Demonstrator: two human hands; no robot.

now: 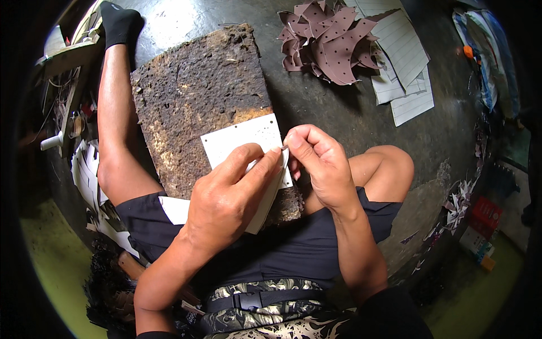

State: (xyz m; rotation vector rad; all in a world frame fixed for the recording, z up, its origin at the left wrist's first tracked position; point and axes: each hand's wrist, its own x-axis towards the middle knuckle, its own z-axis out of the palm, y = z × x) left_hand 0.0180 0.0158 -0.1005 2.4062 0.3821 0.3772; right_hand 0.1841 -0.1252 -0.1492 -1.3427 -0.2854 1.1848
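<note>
A white sheet with small punched holes (pixel 231 138) lies on a thick, dark, rough-surfaced board (pixel 197 85). My left hand (pixel 223 195) is closed on the white sheets, its thumb and fingers pressed together near their right edge. More of the white material shows below and beside this hand. Close against the left fingertips, my right hand (pixel 322 164) pinches with thumb and forefinger at that same edge. Whatever sits between the right fingertips is too small to make out. A curled white edge shows between the two hands.
Mauve-brown cut pieces with dark holes (pixel 330 42) are heaped beyond the board to the right. Lined white sheets (pixel 403 56) lie beside them. White offcuts (pixel 90 175) are at the left, and shredded scraps (pixel 460 203) and a red box (pixel 485 216) at the right.
</note>
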